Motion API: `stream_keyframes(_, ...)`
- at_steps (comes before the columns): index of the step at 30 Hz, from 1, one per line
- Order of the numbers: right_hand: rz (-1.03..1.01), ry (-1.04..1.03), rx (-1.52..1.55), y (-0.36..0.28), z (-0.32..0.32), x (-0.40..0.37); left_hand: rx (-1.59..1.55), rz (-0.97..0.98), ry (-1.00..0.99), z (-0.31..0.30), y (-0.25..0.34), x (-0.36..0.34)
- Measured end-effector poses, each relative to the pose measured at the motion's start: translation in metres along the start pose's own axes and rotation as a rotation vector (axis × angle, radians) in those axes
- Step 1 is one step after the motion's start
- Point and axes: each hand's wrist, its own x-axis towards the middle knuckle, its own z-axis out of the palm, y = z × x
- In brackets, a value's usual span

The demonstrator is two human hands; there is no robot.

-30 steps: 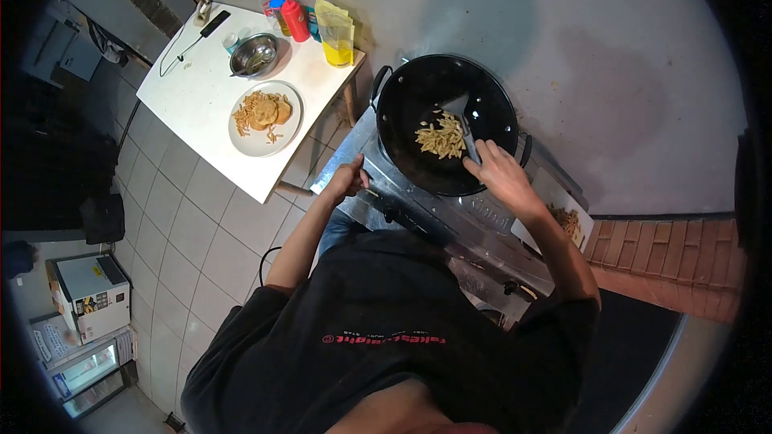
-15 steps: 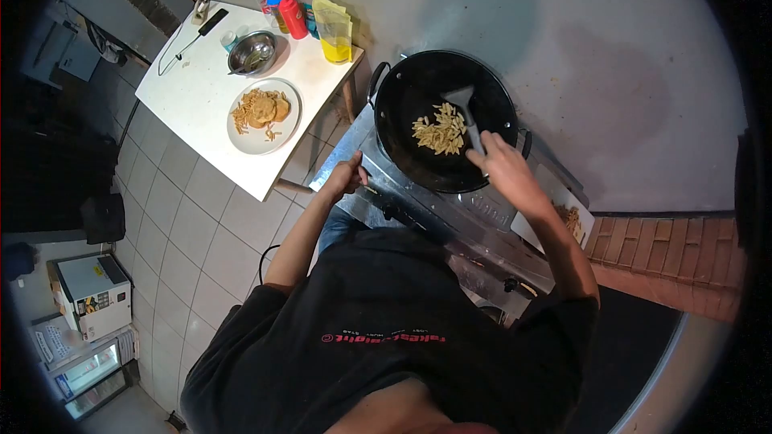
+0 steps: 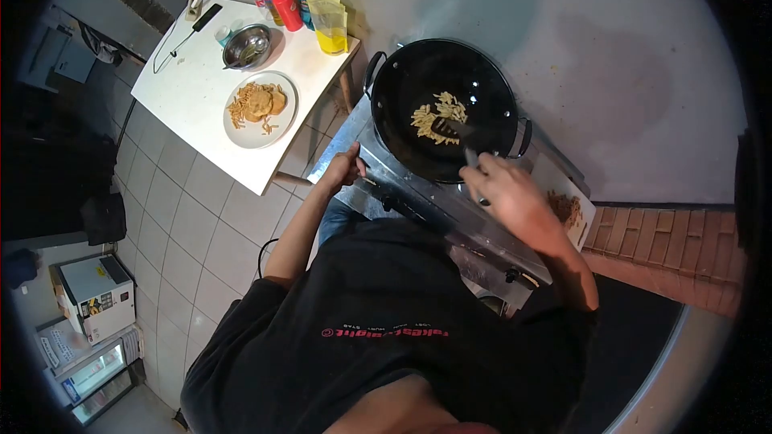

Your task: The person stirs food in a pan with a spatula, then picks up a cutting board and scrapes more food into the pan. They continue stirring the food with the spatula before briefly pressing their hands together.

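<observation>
My right hand (image 3: pixel 507 193) is wrapped around the handle of a spatula (image 3: pixel 474 157), whose slotted blade is down in the black wok (image 3: pixel 402 133). Pale cut pieces of food (image 3: pixel 438 112) lie in the bottom of the wok, partly covered by the blade. The wok has two loop handles and sits on a metal stove (image 3: pixel 434 217). At the stove's left front corner is my left hand (image 3: pixel 344 170), with its fingers curled. Whether it grips the stove's edge is hidden.
On the white table (image 3: pixel 193 120) at left stand a plate (image 3: pixel 277 133) of fried food, a steel bowl (image 3: pixel 248 47), a red bottle (image 3: pixel 287 10) and a yellow pouch (image 3: pixel 328 20). A white tray (image 3: pixel 581 221) holding brown food lies right of the stove, beside a brick ledge (image 3: pixel 659 241).
The spatula has turned and its blade has moved down and left into the food, spreading the pieces. My right hand has shifted lower. My left hand stays almost still.
</observation>
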Motion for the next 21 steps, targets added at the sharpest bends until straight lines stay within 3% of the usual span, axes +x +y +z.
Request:
stream_keyframes(4, -0.053, -0.154, -0.104, 0.006, 0.031, 0.009, 0.0, 0.009, -0.009, 0.001, 0.001, 0.0)
stream_keyframes(8, -0.033, -0.01, -0.159, 0.03, 0.034, 0.027, 0.014, -0.013, 0.01, 0.001, 0.001, 0.002)
stream_keyframes(13, 0.014, 0.016, -0.148, 0.009, 0.0, 0.021, -0.019, -0.01, -0.003, -0.002, -0.003, 0.005)
stream_keyframes(15, 0.043, -0.109, -0.11, -0.002, -0.013, 0.017, -0.006, 0.008, -0.015, -0.002, -0.001, 0.002)
stream_keyframes(21, -0.003, -0.218, -0.179, -0.008, -0.01, 0.012, -0.015, -0.003, 0.011, -0.001, -0.002, 0.003)
